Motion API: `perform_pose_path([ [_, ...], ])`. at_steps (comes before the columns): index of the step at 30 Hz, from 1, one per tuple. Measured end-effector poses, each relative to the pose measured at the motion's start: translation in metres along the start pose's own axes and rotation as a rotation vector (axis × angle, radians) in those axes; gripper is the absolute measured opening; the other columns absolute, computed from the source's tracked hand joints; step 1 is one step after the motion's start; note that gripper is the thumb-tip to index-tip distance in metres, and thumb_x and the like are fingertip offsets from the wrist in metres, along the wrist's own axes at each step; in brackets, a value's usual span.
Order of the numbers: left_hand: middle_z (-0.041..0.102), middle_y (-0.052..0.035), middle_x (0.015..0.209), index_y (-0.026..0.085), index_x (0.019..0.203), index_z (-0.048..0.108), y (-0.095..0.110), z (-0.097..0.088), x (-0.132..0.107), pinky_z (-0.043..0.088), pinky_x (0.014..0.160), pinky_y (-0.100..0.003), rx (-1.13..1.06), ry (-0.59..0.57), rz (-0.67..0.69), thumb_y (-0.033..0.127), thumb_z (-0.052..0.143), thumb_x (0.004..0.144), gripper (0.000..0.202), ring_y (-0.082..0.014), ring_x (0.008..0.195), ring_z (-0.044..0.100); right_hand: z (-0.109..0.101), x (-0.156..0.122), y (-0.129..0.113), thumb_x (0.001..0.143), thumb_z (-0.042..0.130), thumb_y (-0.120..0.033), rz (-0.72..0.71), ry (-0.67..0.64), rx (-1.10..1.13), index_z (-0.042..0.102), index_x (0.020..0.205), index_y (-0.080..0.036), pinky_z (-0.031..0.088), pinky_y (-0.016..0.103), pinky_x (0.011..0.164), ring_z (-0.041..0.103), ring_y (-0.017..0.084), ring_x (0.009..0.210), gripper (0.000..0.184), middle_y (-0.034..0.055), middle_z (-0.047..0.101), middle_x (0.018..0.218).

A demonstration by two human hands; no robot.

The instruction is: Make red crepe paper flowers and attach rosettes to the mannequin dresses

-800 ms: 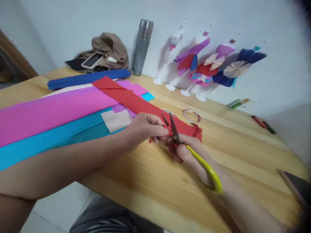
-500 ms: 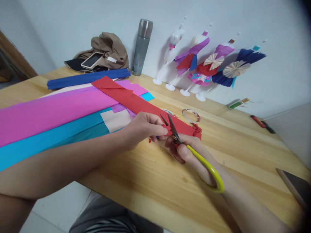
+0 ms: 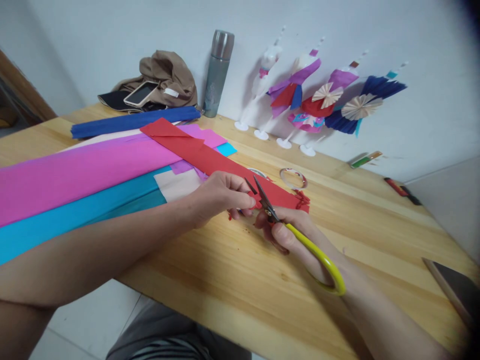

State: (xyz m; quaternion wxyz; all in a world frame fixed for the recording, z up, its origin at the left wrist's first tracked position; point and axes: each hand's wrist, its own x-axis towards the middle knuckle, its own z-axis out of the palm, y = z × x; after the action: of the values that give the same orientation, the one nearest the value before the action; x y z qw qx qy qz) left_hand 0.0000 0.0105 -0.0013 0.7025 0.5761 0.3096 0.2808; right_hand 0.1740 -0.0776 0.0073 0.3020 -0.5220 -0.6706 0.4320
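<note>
Between thumb and fingers, my left hand [image 3: 225,196] pinches a small piece of red paper [image 3: 257,199], partly hidden by the fingers. My right hand [image 3: 287,227] is wrapped round a pair of scissors with yellow handles [image 3: 317,255]. Their dark blades are parted and point up and left, right at the small red piece. Behind both hands a long folded strip of red paper [image 3: 210,160] lies slantwise across the table. Some crumpled red scraps [image 3: 302,199] rest on its right end. How far the blades reach round the small piece I cannot tell.
Pink paper [image 3: 75,172], blue paper [image 3: 75,217] and a dark blue roll [image 3: 135,121] lie left. Behind stand a grey flask [image 3: 217,75] and several dressed figures on stands [image 3: 324,100]. A tape roll [image 3: 293,178] lies beyond my hands; a dark tablet-like object [image 3: 453,285] is right.
The hands and scissors keep nearly the same pose, the blades still parted by the small red piece. The whole view has shifted very slightly.
</note>
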Motion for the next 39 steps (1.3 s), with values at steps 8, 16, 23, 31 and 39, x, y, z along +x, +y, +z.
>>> perform_pose_path([
  [8, 0.065, -0.0028, 0.056, 0.012, 0.061, 0.062, 0.004, -0.001, 0.0, 0.045, 0.048, -0.021, 0.035, 0.027, -0.018, 0.026, 0.067, 0.063, 0.015, -0.0094, 0.048, 0.056, -0.001, 0.0, -0.004, 0.086, 0.049, -0.068, 0.019, -0.001, 0.056, 0.053, 0.079, -0.017, 0.024, 0.027, 0.047, 0.033, 0.009, 0.05, 0.052, -0.003, 0.043, 0.062],
  [16, 0.07, -0.0057, 0.076, 0.011, 0.072, 0.067, -0.002, -0.003, 0.0, 0.049, 0.05, -0.019, -0.114, -0.093, -0.061, 0.027, 0.067, 0.062, 0.019, -0.0115, 0.061, 0.064, -0.004, 0.001, 0.0, 0.087, 0.048, -0.067, -0.02, 0.019, 0.057, 0.056, 0.082, -0.018, 0.025, 0.026, 0.046, 0.033, 0.009, 0.048, 0.05, -0.0037, 0.043, 0.058],
  [23, 0.067, -0.0049, 0.067, 0.01, 0.068, 0.065, -0.006, -0.002, 0.003, 0.048, 0.046, -0.021, -0.264, -0.104, -0.187, 0.012, 0.059, 0.06, 0.011, -0.0102, 0.05, 0.06, -0.005, 0.003, 0.004, 0.087, 0.048, -0.067, -0.017, 0.072, 0.059, 0.056, 0.08, -0.02, 0.027, 0.027, 0.044, 0.034, 0.01, 0.046, 0.048, -0.0031, 0.045, 0.057],
  [31, 0.068, -0.0049, 0.059, 0.013, 0.065, 0.054, -0.001, 0.001, 0.003, 0.047, 0.044, -0.022, -0.238, 0.013, -0.237, 0.004, 0.053, 0.061, 0.011, -0.0117, 0.044, 0.059, -0.015, 0.001, 0.012, 0.088, 0.044, -0.068, -0.038, 0.066, 0.003, 0.055, 0.084, -0.018, 0.032, 0.025, 0.045, 0.038, 0.01, 0.048, 0.051, -0.003, 0.044, 0.06],
  [39, 0.057, 0.0005, 0.043, 0.012, 0.059, 0.062, -0.001, 0.001, 0.0, 0.046, 0.04, -0.019, 0.33, 0.018, -0.149, 0.008, 0.054, 0.065, 0.011, -0.0112, 0.04, 0.057, -0.014, -0.001, 0.016, 0.09, 0.043, -0.067, -0.045, 0.063, 0.02, 0.058, 0.088, -0.017, 0.032, 0.025, 0.045, 0.039, 0.01, 0.047, 0.052, -0.0032, 0.044, 0.06],
])
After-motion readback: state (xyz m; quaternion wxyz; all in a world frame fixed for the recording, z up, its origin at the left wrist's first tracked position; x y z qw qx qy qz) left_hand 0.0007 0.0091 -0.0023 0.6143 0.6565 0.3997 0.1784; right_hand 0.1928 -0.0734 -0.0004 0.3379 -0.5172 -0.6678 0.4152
